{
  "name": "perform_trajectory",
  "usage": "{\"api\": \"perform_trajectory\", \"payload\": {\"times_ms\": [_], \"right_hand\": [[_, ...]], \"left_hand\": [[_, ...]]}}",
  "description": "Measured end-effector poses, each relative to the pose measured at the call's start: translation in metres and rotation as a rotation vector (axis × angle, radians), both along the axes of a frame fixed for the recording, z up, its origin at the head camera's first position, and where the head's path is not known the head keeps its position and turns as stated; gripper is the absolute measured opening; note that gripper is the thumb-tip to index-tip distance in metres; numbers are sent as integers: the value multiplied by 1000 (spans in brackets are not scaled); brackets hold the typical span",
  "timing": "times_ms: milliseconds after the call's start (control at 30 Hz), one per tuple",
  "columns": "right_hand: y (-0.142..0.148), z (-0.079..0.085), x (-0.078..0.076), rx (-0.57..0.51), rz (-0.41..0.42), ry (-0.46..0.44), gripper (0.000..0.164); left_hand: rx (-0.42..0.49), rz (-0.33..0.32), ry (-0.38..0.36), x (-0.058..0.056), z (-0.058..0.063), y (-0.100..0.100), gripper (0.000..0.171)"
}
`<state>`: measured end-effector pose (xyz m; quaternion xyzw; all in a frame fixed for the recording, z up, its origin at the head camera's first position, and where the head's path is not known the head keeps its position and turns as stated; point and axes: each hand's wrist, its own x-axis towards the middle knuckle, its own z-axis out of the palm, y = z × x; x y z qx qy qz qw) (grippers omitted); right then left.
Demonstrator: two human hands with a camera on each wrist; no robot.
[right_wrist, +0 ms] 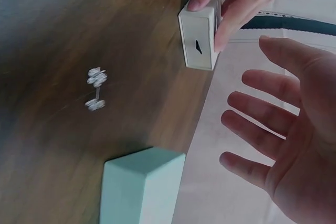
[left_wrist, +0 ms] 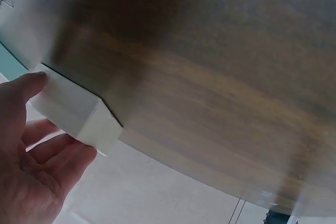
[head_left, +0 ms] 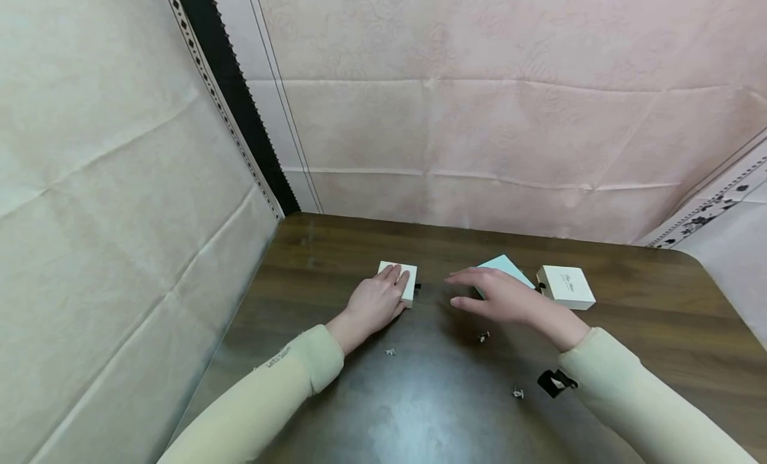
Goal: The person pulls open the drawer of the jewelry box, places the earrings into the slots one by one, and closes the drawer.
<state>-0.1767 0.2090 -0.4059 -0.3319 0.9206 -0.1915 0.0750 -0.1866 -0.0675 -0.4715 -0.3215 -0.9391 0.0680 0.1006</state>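
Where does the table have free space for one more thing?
Free: the table, far left, up to the left hand and the held box; also right of the printed box. Crowded: around the right hand, near the blue box and one trinket.

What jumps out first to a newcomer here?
Likely the two hands: the left hand gripping a white box, the right hand spread and holding nothing near the blue box. Next, that blue box itself, between the gripped box and a second white box at the right. Then three small shiny pieces scattered on the dark table, nearer the wearer than the boxes.
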Motion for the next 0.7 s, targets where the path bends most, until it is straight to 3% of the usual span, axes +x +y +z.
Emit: {"api": "perform_trajectory", "payload": {"times_ms": [367, 533, 700], "right_hand": [[-39, -7, -37, 62, 33, 77, 34], [-50, -15, -49, 93, 75, 161, 29], [-58, -24, -56, 132, 81, 176, 27]], "left_hand": [[0, 5, 0, -7, 2, -4, 61], [-2, 15, -19, -9, 3, -6, 61], [5, 27, -26, -11, 2, -6, 61]]}}
